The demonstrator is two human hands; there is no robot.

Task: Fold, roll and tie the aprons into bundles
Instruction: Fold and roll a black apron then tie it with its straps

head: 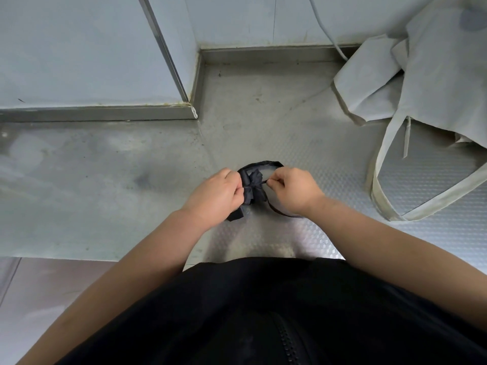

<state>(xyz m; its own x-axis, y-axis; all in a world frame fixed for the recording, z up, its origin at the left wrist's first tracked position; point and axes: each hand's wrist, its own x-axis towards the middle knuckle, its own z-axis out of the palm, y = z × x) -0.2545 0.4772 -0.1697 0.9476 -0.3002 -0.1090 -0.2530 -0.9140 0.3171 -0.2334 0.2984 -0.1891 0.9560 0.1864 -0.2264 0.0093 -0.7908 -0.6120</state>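
Lowest in the frame was the person's black top, its zip running down the middle, and two bare forearms reached up from either side of it toward the centre.

There the hands met over a small dark bundle, an apron rolled tight and pinched at the waist so that its cloth flared out above and below the tie. The left hand had its fingers curled round the bundle's left side, and a dark end stuck out below the palm. The right hand was closed narrow, thumb and finger pinching the thin strap just where it crossed the bundle's middle. From there the strap trailed down and right under that wrist. A wider dark band arched over the top of the bundle, from one hand to the other.

All this was just over the steel table, smooth and smudged on the left, embossed on the right. I could not tell whether the bundle touched it.

Further back, in the upper right, a grey apron lay crumpled, with its pale straps looped toward the right edge, well apart from the hands.

Beyond stood the pale wall, stepping back at a corner in the upper middle, with a cable hanging down it to the apron.
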